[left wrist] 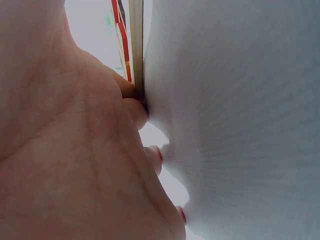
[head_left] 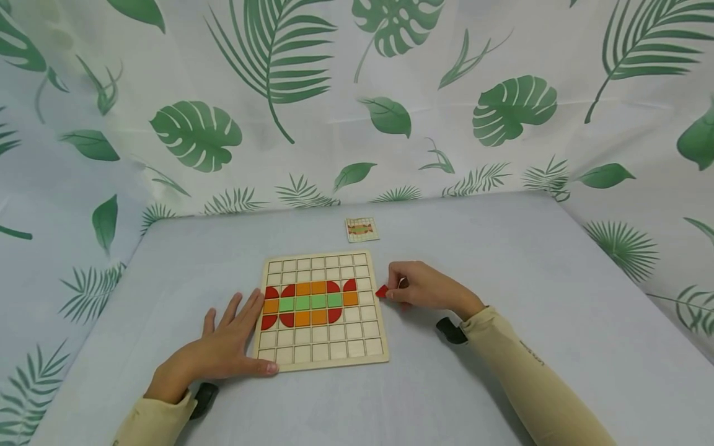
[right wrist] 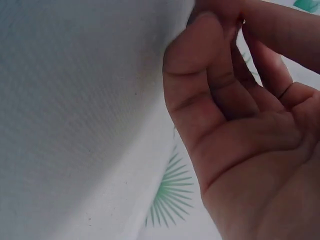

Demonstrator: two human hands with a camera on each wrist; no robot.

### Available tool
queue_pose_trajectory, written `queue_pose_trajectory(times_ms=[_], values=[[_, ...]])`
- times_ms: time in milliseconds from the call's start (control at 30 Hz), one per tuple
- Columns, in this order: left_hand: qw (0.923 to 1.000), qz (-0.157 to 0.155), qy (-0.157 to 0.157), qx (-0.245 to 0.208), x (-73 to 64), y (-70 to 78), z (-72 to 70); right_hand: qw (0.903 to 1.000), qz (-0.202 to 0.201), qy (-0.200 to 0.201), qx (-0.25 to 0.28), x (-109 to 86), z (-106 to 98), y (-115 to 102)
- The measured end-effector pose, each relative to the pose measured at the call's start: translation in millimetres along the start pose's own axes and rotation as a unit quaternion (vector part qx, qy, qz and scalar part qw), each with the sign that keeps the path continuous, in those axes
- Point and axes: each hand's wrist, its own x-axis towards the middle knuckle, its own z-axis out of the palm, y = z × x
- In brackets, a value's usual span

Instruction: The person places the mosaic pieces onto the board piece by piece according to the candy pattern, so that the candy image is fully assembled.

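A square wooden grid board (head_left: 326,368) lies on the table, with red, orange and green tiles across its middle rows. My left hand (head_left: 231,344) rests at the board's left side, fingers spread and thumb on the lower left edge. The left wrist view shows the palm (left wrist: 75,150) and fingertips against the board's side (left wrist: 136,45). Just off the board's right edge, my right hand (head_left: 426,286) pinches a red tile (head_left: 382,291) between thumb and finger. In the right wrist view the right hand's (right wrist: 240,125) fingers are curled, and the tile is hidden.
Behind the board lies a small pattern card (head_left: 361,229) showing a similar red, orange and green design on a grid. A pale cloth covers the table (head_left: 502,248). Leaf-printed curtains (head_left: 334,124) stand at the back and both sides.
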Motion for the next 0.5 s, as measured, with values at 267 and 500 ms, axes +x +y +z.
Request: queue_pose_trajectory(times_ms=[267, 500], values=[[1.0000, 0.003, 0.004, -0.004, 0.7, -3.0, 1.4, 0.9998, 0.014, -0.005, -0.010, 2.3, 2.1, -2.0], [0.9997, 0.014, 0.002, -0.020, -0.7, -1.3, -0.2, 0.9999, 0.006, 0.006, -0.015, 3.1, 2.5, -3.0]])
